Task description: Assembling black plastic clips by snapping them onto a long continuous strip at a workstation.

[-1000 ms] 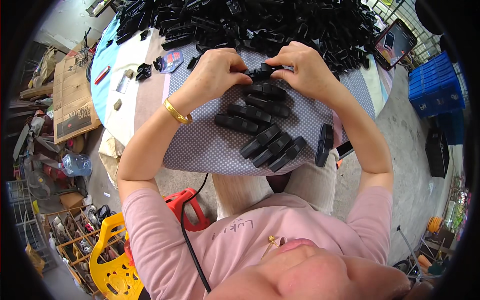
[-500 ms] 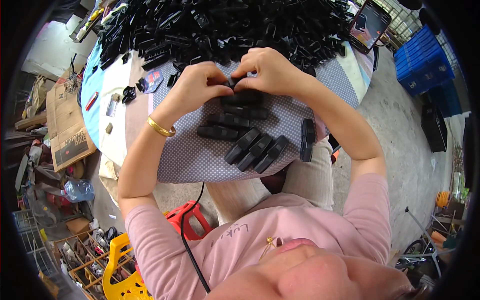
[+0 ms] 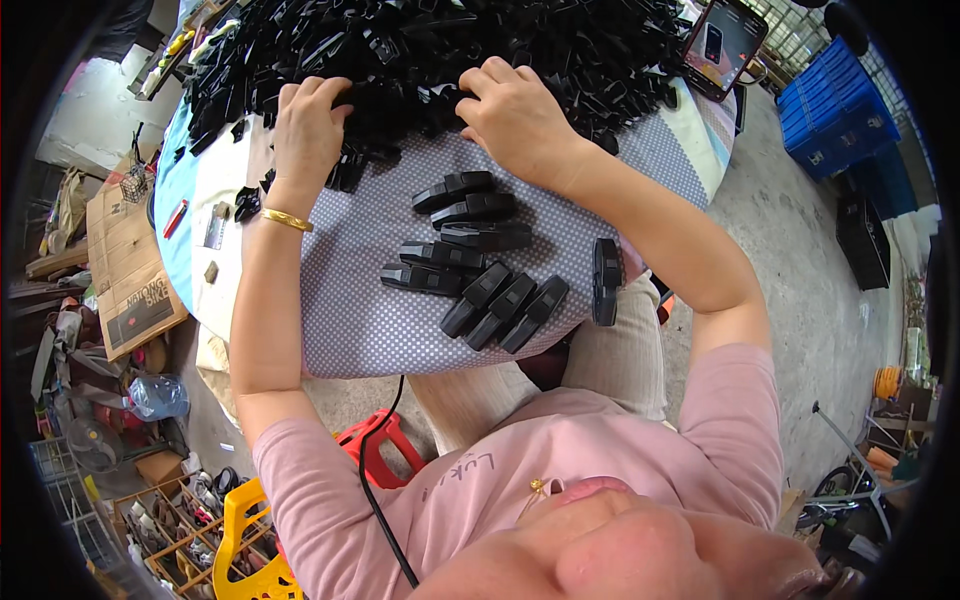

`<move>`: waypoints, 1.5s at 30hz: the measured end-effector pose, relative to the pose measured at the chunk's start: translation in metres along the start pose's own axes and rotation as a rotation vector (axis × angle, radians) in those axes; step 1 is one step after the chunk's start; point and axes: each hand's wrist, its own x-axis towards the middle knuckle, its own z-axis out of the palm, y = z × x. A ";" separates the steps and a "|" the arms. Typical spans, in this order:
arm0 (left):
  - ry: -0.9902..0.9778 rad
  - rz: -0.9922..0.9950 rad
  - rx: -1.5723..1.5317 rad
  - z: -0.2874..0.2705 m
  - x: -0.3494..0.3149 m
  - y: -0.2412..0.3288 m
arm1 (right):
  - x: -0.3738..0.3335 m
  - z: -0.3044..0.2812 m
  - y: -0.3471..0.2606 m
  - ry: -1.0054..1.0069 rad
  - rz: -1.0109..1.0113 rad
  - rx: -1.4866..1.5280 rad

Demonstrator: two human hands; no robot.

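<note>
A large heap of loose black plastic parts (image 3: 420, 70) covers the far side of the table. At its near left edge my left hand (image 3: 308, 135) reaches in with curved fingers, thumb apart. My right hand (image 3: 518, 125) hovers over the heap's near edge farther right, fingers bent and spread, with nothing visible in them. Between my forearms, several oblong black plastic pieces (image 3: 487, 236) lie in a staggered row on the dotted cloth. Three more black pieces (image 3: 508, 307) sit side by side nearer me. One single black piece (image 3: 606, 282) lies apart at the right.
The table's dotted grey cloth (image 3: 350, 310) ends close to my lap. A phone (image 3: 722, 48) stands at the far right. A red lighter (image 3: 175, 218) and small items lie at the left. Blue crates (image 3: 838, 110), a red stool (image 3: 375, 455) and a black cable (image 3: 375, 500) are around.
My hands were together, fingers pinched on a black piece. They have parted and moved outward to the heap. A black piece now lies at the far end of the row.
</note>
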 end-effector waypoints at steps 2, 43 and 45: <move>0.051 0.018 0.006 -0.007 0.001 0.006 | -0.001 0.002 0.002 0.033 -0.076 0.025; -0.430 0.004 -0.514 -0.045 -0.045 0.093 | -0.004 -0.012 -0.011 -0.052 0.164 0.698; -0.448 -0.029 -0.526 -0.047 -0.042 0.093 | -0.002 0.001 -0.011 0.069 0.042 0.871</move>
